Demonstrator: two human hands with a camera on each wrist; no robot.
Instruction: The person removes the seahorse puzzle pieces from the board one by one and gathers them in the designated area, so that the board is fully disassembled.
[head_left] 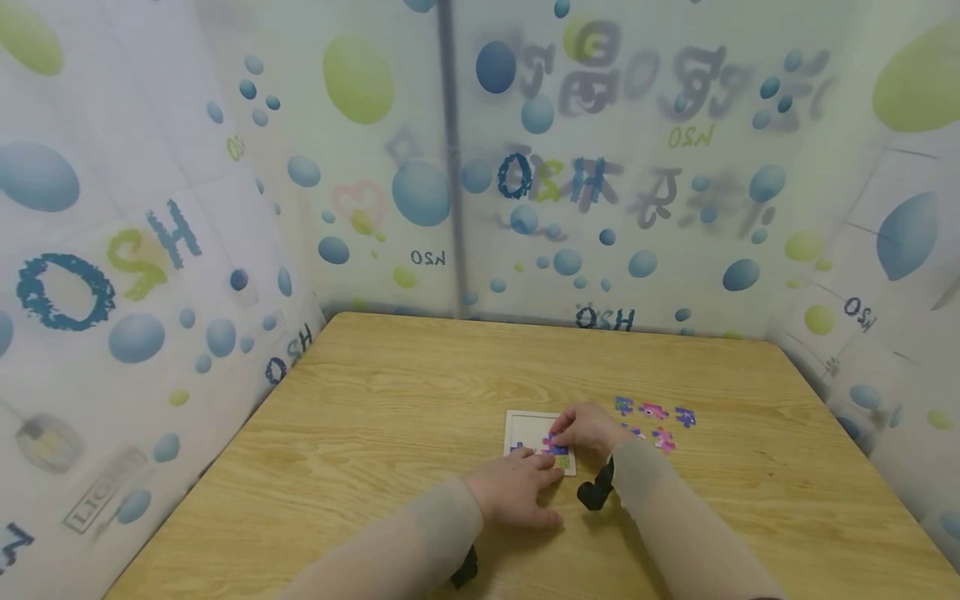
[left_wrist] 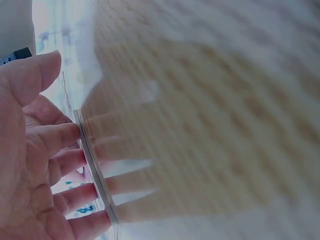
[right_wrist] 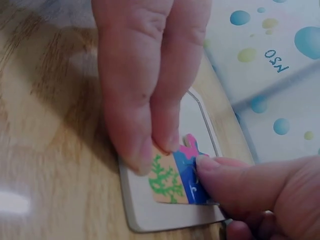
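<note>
A white puzzle tray (head_left: 531,425) lies on the table in the head view, holding a few colourful jigsaw pieces. My left hand (head_left: 517,490) rests over its near edge; in the left wrist view, the fingers (left_wrist: 75,200) extend to the tray's edge (left_wrist: 95,167). Two of its fingertips touch a corner piece with green seaweed (right_wrist: 167,182). From the right, my right hand (head_left: 588,429) pinches a blue-and-pink jigsaw piece (right_wrist: 189,150) beside that corner piece, thumb (right_wrist: 212,170) on top. Fingers partly cover both pieces.
Several loose jigsaw pieces (head_left: 654,412) in pink, blue and purple lie right of the tray, one partly behind the right hand. The wooden table (head_left: 360,417) is bounded at the back and sides by patterned curtains (head_left: 375,167). Black straps (head_left: 597,489) hang at the wrists.
</note>
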